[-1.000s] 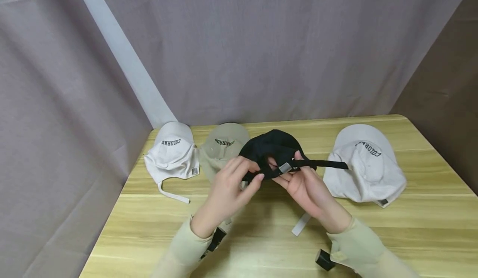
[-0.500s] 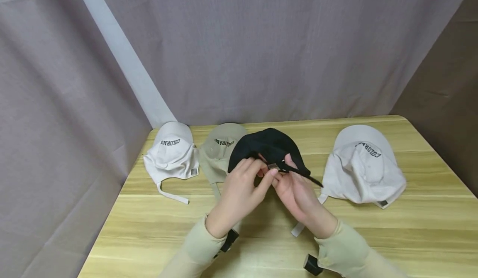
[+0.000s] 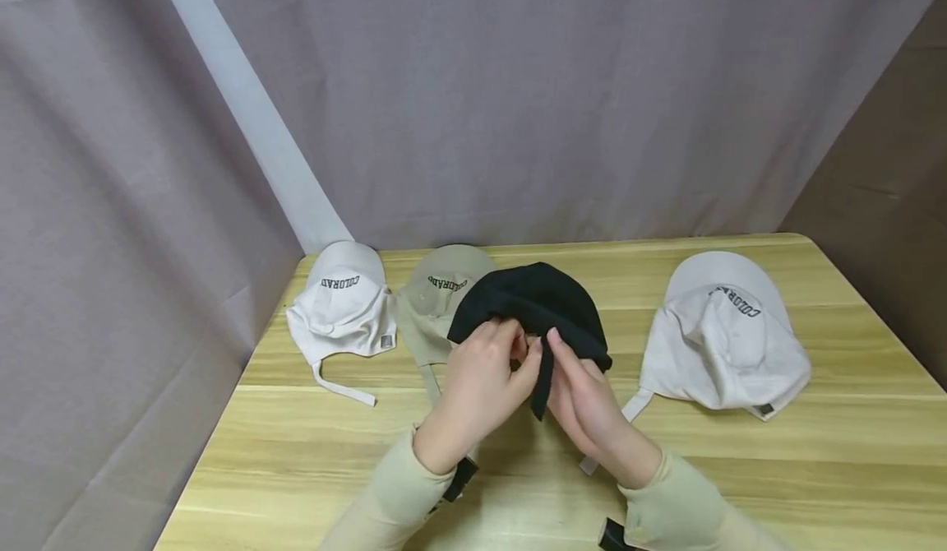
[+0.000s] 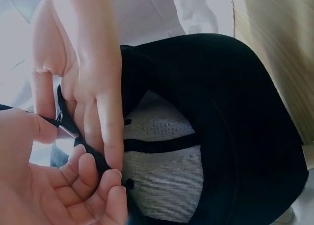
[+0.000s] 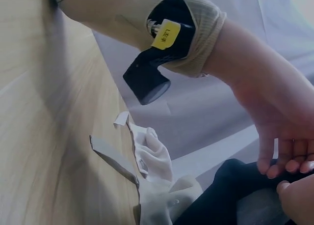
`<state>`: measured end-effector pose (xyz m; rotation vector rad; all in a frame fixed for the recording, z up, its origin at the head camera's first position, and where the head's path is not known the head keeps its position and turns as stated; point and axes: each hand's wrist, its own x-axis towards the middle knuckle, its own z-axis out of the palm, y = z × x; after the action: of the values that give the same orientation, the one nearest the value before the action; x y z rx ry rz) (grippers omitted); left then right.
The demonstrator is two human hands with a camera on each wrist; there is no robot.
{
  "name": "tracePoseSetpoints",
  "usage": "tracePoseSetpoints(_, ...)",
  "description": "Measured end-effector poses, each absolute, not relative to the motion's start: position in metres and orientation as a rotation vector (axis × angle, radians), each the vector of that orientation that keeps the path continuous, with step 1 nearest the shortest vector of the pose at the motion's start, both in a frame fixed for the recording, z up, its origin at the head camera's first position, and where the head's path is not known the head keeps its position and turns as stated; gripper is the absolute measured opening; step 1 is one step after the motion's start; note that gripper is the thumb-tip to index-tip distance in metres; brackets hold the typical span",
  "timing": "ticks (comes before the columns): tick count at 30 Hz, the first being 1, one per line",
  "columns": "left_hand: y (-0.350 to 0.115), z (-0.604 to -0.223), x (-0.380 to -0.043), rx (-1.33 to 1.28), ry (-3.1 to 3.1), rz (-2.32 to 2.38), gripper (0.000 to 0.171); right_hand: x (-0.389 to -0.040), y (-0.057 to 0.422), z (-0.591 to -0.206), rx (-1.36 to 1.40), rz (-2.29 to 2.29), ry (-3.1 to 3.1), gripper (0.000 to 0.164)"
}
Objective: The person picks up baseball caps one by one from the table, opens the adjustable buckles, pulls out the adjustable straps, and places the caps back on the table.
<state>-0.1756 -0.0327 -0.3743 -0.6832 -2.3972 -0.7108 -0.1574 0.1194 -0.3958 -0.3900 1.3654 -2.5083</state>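
Observation:
Both hands hold a black cap above the table, its back strap toward me. My left hand pinches the strap beside a small metal buckle. On the other side, my right hand has long fingers behind the strap and its thumb against it. The loose strap end hangs down between the hands in the head view. The left wrist view shows the cap's pale lining through the opening. Fingertips hide part of the buckle in the head view.
A white cap and an olive-beige cap lie at the left on the wooden table. Another white cap lies at the right. Their straps trail toward the front. Grey curtains stand behind the table.
The hands have drawn closer together and the right hand has moved left. The loose strap end has swung from pointing right to hanging down. The left fingers have shifted to the buckle.

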Motion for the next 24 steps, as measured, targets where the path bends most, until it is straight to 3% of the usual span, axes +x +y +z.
tracePoseSetpoints(9,-0.033,-0.372,-0.171,-0.686,-2.423,-0.669,0.017,-0.154,0.116,-0.401,-0.193,-2.481,1.597,0.037)
tracePoseSetpoints(24,-0.035,-0.375,-0.172,-0.798,-2.33,-0.518,0.017,-0.157,0.118,-0.408,-0.357,-2.635,1.403,0.03)
